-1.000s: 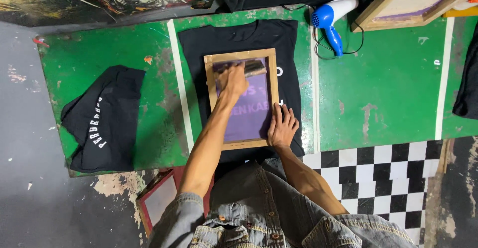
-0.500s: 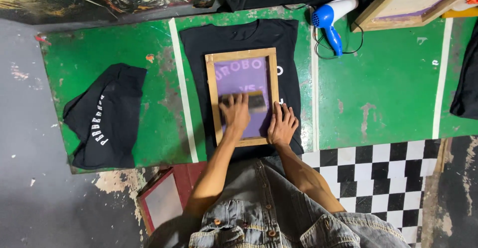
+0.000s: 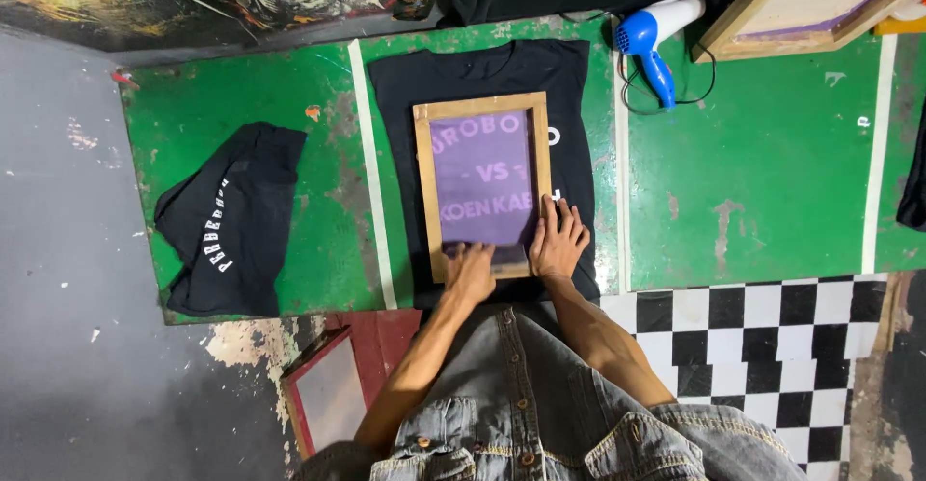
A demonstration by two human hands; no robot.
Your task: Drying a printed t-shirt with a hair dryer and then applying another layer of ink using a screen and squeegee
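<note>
A wooden screen frame [image 3: 424, 182] with purple mesh lies on a black T-shirt [image 3: 482, 66] spread flat on the green table [image 3: 772, 182]. My left hand [image 3: 471, 274] grips a dark squeegee [image 3: 497, 248] at the near end of the mesh. My right hand [image 3: 558, 240] lies flat with its fingers spread over the frame's near right corner and the shirt beside it. Pale lettering shows through the mesh.
A folded black shirt with white lettering [image 3: 231, 220] lies at the table's left. A blue and white hair dryer [image 3: 651, 42] with its cord lies at the far right, next to another wooden frame [image 3: 801, 3]. A red-framed screen [image 3: 323, 394] leans below the table. Checkered floor [image 3: 772, 346] is at the right.
My left hand has drawn the squeegee from the far end of the mesh down to its near end. My right hand has stayed on the frame's corner.
</note>
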